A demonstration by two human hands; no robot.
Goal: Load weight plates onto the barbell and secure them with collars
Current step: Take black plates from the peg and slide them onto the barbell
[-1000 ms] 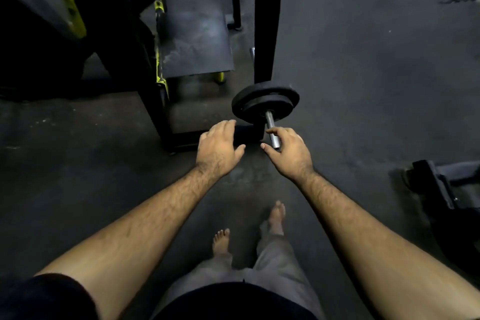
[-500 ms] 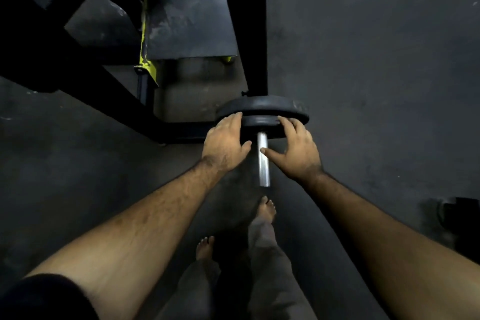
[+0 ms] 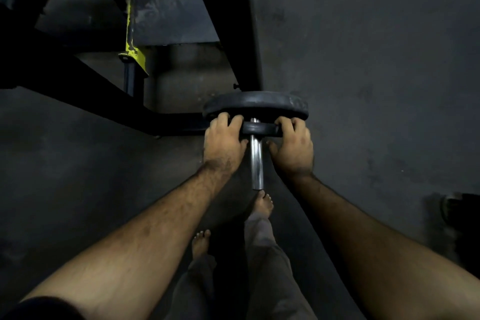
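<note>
The chrome barbell sleeve (image 3: 256,161) points toward me, its free end bare. Two dark weight plates sit on it: a large plate (image 3: 255,104) at the back and a small plate (image 3: 259,129) a little in front of it. My left hand (image 3: 224,144) grips the small plate's left edge, fingers curled over the rim. My right hand (image 3: 293,147) grips its right edge the same way. No collar is visible on the sleeve.
A black rack frame (image 3: 226,23) with an upright and a diagonal brace stands behind the plates, with a yellow fitting (image 3: 133,53) to the left. My bare feet (image 3: 262,204) stand on the dark rubber floor under the sleeve end. A dark object (image 3: 459,212) lies at the right edge.
Both hands moved forward from the sleeve end and closed on the small plate's edges. The camera leaned in over the barbell end. The small plate now stands slightly off the large one.
</note>
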